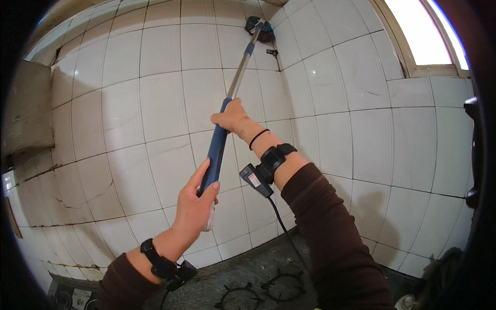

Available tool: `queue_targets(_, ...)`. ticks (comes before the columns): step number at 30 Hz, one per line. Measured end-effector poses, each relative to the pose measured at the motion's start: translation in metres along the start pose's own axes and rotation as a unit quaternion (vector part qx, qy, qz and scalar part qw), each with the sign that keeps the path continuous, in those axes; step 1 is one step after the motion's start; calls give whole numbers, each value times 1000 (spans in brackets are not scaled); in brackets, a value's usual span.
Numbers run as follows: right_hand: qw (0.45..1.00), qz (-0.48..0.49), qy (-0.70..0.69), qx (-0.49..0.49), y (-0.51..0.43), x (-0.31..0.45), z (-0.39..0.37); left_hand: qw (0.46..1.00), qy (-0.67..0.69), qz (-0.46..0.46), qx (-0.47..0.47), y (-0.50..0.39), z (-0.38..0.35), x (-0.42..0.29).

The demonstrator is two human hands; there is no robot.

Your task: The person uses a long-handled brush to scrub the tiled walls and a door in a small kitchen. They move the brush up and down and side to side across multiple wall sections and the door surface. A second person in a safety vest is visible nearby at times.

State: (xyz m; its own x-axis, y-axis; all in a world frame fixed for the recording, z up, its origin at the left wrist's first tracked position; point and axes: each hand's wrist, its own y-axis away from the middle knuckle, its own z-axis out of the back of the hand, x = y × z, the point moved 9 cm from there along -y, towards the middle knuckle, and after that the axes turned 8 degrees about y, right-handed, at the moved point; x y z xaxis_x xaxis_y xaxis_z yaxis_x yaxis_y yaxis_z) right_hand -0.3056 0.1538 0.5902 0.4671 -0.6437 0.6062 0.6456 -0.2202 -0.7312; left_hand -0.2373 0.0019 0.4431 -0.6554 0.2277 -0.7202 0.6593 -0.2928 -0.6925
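Observation:
Both hands grip one long pole with a blue sleeve (219,145) and a bare metal upper section (238,75). Lower down, my left hand (195,209) is wrapped around the sleeve's bottom end. Farther up, my right hand (232,116) holds the sleeve just below the metal section. At the pole's far end a dark green brush head (259,30) is up in the wall corner, against or very close to the white tiles; contact is hard to tell. A small dark fitting (272,52) sits just below the head.
White wall tiles (162,108) meet in a corner. A window frame (409,46) is upper right, a grey boxy structure (29,108) at left. Below, a dark counter (209,285) bears pan supports (285,285). A cable (285,228) hangs from my right wrist device (257,180).

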Motion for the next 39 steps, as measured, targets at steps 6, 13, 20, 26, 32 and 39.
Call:
queue_targets(6,997,63,-26,-26,-39,41,6,1000,-21,-11,-7,-34,18,-30)
queue_targets(13,997,73,13,-21,-51,69,-6,999,17,-24,-32,-35,32,-39)
queue_targets(20,993,117,-7,24,-40,89,-25,995,9,-32,-92,-20,40,-34)
queue_targets(26,986,150,-60,39,-30,92,-45,991,-33,-50,-122,2,45,-31)
queue_targets(32,991,128,-27,-7,-38,56,-30,994,-90,-50,-46,-19,22,-16)
queue_targets(39,996,71,-53,-6,-81,26,6,994,-103,-34,-10,-71,-1,-18)
